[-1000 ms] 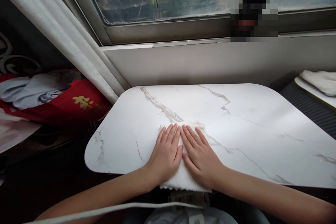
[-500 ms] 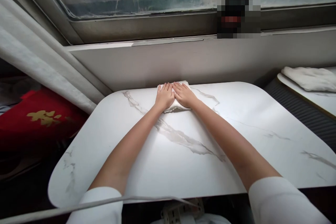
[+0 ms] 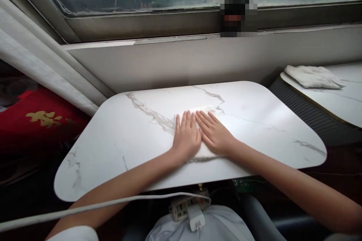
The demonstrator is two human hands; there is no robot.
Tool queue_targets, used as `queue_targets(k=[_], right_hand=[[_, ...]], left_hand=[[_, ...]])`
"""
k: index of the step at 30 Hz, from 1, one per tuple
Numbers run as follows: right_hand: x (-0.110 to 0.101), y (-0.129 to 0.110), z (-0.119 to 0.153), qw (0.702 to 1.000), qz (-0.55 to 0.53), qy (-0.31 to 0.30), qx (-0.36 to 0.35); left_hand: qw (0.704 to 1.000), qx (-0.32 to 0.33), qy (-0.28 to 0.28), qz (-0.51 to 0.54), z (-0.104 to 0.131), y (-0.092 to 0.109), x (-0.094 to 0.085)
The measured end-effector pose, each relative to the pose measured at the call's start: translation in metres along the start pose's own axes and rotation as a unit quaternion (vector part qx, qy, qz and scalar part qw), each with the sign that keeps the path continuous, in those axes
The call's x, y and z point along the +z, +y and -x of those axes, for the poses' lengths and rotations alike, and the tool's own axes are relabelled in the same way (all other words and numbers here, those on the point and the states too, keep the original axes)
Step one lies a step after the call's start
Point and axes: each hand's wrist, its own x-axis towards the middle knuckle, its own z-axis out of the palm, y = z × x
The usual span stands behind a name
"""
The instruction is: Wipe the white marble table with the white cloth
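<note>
Both hands lie flat, side by side, on a white cloth (image 3: 207,153) that rests on a white marbled table (image 3: 98,139). My left hand (image 3: 186,135) has its fingers stretched forward over the cloth's left part. Beside it, touching near the thumbs, my right hand (image 3: 215,131) presses on the right part, fingers extended and slightly spread. The cloth's front edge shows between and below the palms, close to the table's near edge.
A second white cloth (image 3: 312,76) lies on another table (image 3: 345,101) at the right. A white cable (image 3: 113,202) crosses the foreground to a power strip (image 3: 181,209). At left are a curtain (image 3: 42,52) and a red cloth (image 3: 53,120). Beyond the table stands a wall below a window.
Both hands and the cloth under them have moved from the table's far edge back toward me. The view has shifted, showing more of the right side and the power strip.
</note>
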Motion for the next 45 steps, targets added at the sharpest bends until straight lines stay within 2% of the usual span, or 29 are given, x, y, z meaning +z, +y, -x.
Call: queue_targets(k=[2,4,6,7,9,11,15,18,21,24,27,30,33,40,43,45], right_hand=[[-0.009,-0.018,0.039,1.0,-0.002,-0.004,0.003],[-0.013,-0.031,0.066,1.0,0.0,-0.009,0.019],[-0.014,-0.036,0.074,0.998,0.002,-0.015,0.054],[-0.012,-0.033,0.072,0.997,0.003,-0.019,0.079],[-0.008,-0.02,0.053,0.991,0.005,-0.027,0.134],[-0.003,0.003,0.022,0.985,0.01,-0.032,0.17],[0.002,0.064,-0.047,0.985,0.019,-0.024,0.171],[0.003,0.104,-0.082,0.981,0.02,0.002,0.194],[0.003,0.129,-0.097,0.976,0.006,0.027,0.217],[0.004,0.139,-0.098,0.979,-0.001,0.033,0.203],[0.007,0.138,-0.088,0.981,0.009,0.035,0.188],[0.009,0.133,-0.064,0.985,0.021,0.037,0.166],[0.006,0.121,-0.02,0.989,0.023,0.03,0.142],[-0.019,0.065,0.124,0.987,0.042,0.033,0.153],[-0.021,0.053,0.156,0.975,0.065,0.044,0.206],[-0.019,0.058,0.157,0.965,0.076,0.048,0.246]], left_hand=[[0.999,0.034,-0.001,0.015,0.033,0.022,-0.002],[0.997,0.071,0.001,0.024,0.055,0.035,-0.003],[0.995,0.096,-0.002,0.029,0.059,0.039,-0.002],[0.994,0.103,-0.008,0.029,0.054,0.038,-0.002],[0.995,0.097,-0.022,0.024,0.031,0.032,0.001],[0.996,0.078,-0.03,0.012,-0.007,0.02,0.004],[0.999,0.036,-0.016,-0.013,-0.093,-0.001,0.014],[1.0,-0.002,-0.001,-0.024,-0.143,-0.007,0.022],[0.999,-0.034,0.01,-0.027,-0.17,-0.004,0.028],[0.999,-0.042,0.02,-0.026,-0.177,0.0,0.032],[0.999,-0.029,0.026,-0.024,-0.17,0.004,0.033],[0.999,-0.012,0.027,-0.026,-0.151,0.016,0.032],[0.999,0.007,0.025,-0.025,-0.117,0.041,0.03],[0.992,0.122,-0.006,0.011,-0.019,0.125,0.022],[0.986,0.165,-0.009,0.02,-0.005,0.146,0.023],[0.985,0.172,-0.013,0.027,-0.012,0.151,0.027]])
